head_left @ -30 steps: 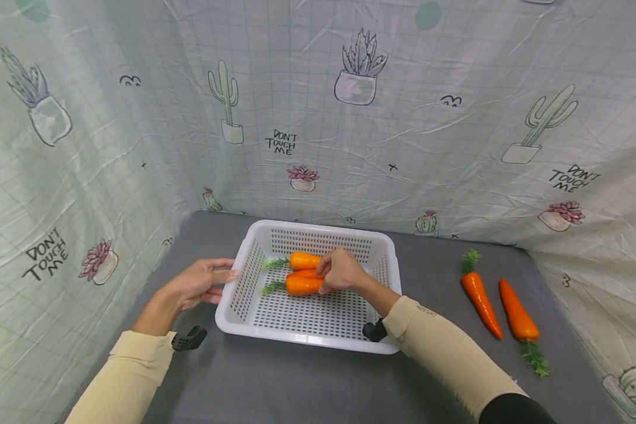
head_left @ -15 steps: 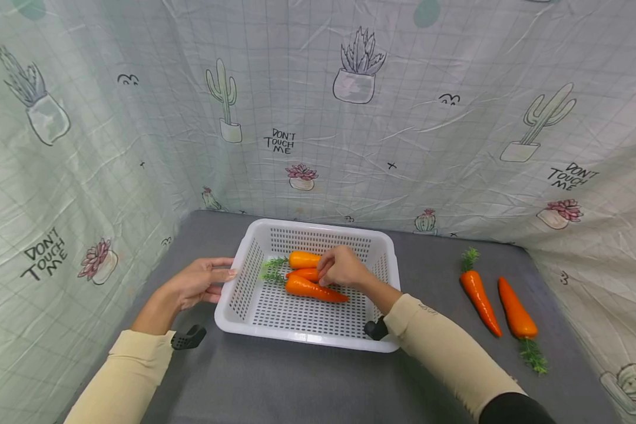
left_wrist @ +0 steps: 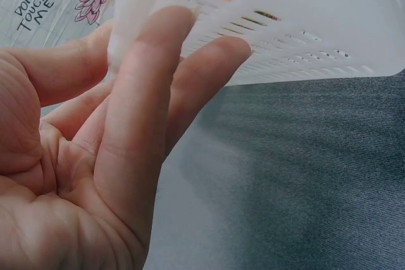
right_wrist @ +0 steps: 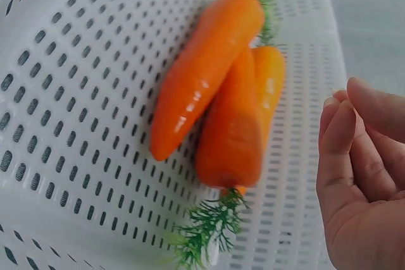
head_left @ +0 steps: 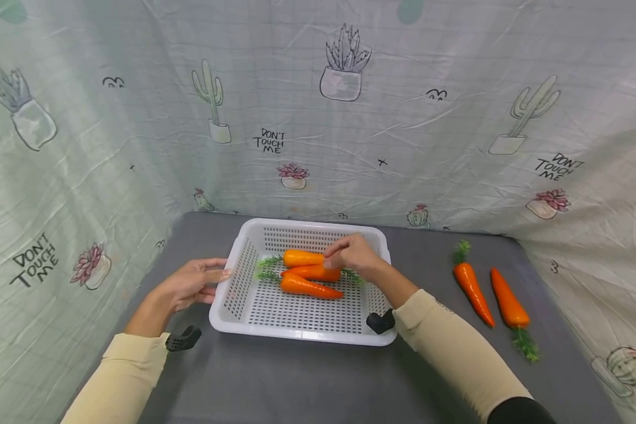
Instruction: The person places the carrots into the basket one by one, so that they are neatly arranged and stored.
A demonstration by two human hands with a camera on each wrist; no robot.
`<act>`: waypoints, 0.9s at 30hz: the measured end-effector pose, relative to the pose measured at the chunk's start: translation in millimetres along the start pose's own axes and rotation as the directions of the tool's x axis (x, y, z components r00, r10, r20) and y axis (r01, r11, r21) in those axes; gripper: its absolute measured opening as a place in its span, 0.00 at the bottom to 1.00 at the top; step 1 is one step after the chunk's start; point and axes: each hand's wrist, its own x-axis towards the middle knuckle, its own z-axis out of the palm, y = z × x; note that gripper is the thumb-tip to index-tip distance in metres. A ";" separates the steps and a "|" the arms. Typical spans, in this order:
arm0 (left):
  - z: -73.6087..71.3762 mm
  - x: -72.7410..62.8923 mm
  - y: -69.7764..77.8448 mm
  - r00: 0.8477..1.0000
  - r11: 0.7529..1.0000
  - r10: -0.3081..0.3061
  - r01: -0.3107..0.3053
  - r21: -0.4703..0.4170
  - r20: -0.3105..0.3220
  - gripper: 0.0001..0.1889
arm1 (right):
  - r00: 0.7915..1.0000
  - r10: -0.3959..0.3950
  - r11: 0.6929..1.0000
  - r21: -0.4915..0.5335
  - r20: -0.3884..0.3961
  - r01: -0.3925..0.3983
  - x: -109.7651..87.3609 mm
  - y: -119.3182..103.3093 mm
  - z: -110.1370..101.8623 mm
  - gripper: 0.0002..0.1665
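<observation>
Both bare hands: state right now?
Left hand: open, touching the white perforated plastic basket.
Right hand: open, loosely curled, holding nothing.

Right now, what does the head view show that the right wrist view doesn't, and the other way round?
Only the head view shows the left hand at the white slotted basket, two carrots outside it, and the cactus prints.

Only the right wrist view shows the right hand from its palm side, fingers holding nothing, and the middle carrot with its blunt end unobstructed.

Both show the basket, three carrots in it, and the right hand.
</observation>
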 end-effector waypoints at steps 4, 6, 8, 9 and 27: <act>0.6 -0.6 0.5 1.000 1.000 0.002 -0.002 -0.004 0.006 0.36 | 1.000 0.008 0.999 0.042 -0.019 -0.008 -4.1 0.2 -10.6 0.19; 0.7 -0.5 0.5 1.000 1.000 0.001 -0.001 -0.003 0.006 0.36 | 0.999 0.019 0.998 0.056 -0.031 -0.017 -6.0 0.0 -15.6 0.17; 0.7 -0.3 0.4 1.000 1.000 -0.002 0.002 -0.006 0.007 0.36 | 0.999 0.030 0.997 0.070 -0.044 -0.027 -7.9 -0.2 -20.2 0.15; 0.7 -0.1 0.2 1.000 1.000 -0.005 0.005 -0.008 0.006 0.36 | 0.998 0.036 0.997 0.075 -0.051 -0.032 -8.7 -0.5 -22.4 0.14; 0.9 -2.1 2.1 1.000 1.000 -0.011 0.011 -0.017 0.023 0.38 | 0.989 0.075 0.982 0.180 -0.125 -0.051 -27.2 4.4 -72.9 0.19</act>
